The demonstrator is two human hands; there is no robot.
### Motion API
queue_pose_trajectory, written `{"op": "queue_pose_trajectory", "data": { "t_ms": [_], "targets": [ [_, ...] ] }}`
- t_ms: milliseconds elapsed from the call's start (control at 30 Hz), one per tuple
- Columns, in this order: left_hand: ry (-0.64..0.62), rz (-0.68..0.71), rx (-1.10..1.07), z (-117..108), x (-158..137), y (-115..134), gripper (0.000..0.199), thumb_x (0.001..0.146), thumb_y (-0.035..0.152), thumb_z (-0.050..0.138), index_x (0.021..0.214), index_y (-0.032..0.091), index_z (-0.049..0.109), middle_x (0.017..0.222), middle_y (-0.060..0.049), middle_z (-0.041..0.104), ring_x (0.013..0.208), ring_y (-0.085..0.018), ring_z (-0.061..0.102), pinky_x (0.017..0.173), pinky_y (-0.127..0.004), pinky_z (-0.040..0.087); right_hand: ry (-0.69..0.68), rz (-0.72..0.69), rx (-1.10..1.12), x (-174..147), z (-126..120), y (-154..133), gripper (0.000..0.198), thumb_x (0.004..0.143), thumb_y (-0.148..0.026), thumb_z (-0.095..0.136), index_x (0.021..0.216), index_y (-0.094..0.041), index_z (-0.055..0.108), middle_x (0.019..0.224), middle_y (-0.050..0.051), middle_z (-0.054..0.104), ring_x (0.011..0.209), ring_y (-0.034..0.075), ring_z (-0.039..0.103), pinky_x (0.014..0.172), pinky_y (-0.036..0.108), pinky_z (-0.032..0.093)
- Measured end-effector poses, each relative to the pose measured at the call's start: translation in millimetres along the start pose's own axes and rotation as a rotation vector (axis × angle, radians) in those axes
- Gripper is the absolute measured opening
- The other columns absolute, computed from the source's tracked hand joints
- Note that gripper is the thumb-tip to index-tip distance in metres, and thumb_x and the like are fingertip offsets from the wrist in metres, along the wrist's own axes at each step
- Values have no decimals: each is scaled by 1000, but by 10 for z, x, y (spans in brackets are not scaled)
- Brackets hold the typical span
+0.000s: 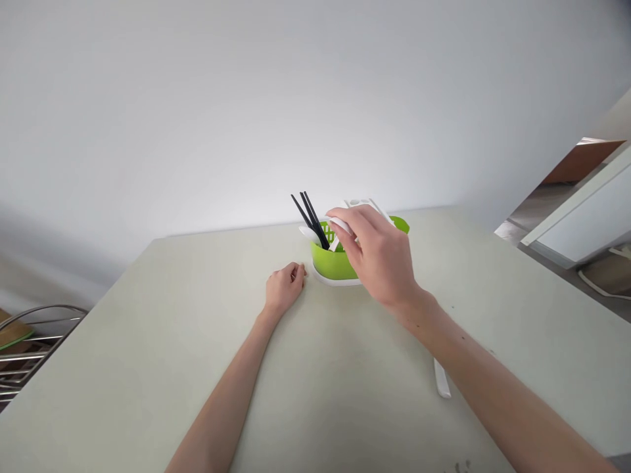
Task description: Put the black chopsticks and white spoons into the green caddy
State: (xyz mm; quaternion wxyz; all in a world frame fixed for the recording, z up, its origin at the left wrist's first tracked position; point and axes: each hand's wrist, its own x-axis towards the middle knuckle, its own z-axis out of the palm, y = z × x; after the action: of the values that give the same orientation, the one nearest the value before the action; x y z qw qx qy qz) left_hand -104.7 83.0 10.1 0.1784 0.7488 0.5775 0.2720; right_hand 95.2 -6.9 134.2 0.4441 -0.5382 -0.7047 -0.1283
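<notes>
My right hand [377,253] is over a green basket [335,264] with a white base, pinching a white spoon [341,225] by its rounded end; the lower part points down into the basket. Several black chopsticks [311,220] lean out of the basket's left end, next to another white piece [309,232] with a rounded end. Curled on the table just left of the base, my left hand [284,286] is closed, with nothing visible in it. My right hand hides much of the basket's middle and right side.
A white slotted piece [367,203] rises at the back of the basket. A white handle [442,380] lies on the pale table [148,348], partly behind my right forearm. The wall [246,118] stands directly behind. A metal rack [44,341] is at the left.
</notes>
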Motion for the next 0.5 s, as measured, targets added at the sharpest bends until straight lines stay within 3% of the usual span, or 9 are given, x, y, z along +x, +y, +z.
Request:
{"op": "queue_pose_trajectory", "data": {
  "t_ms": [233, 500],
  "targets": [
    [-3, 7, 0, -10, -16, 8, 39, 102, 44, 41, 81, 26, 69, 70, 0, 74, 68, -20, 66, 71, -30, 44, -264, 71, -79, 73, 202, -66, 27, 112, -29, 43, 118, -22, 68, 103, 6, 70, 75, 18, 63, 57, 28, 33],
    [-6, 5, 3, -8, -11, 8, 37, 101, 43, 42, 82, 26, 70, 70, -1, 74, 68, -21, 66, 71, -31, 44, -419, 93, -86, 75, 343, -105, 22, 106, -17, 48, 116, -16, 68, 102, 12, 69, 83, 24, 66, 65, 32, 44]
  ]
}}
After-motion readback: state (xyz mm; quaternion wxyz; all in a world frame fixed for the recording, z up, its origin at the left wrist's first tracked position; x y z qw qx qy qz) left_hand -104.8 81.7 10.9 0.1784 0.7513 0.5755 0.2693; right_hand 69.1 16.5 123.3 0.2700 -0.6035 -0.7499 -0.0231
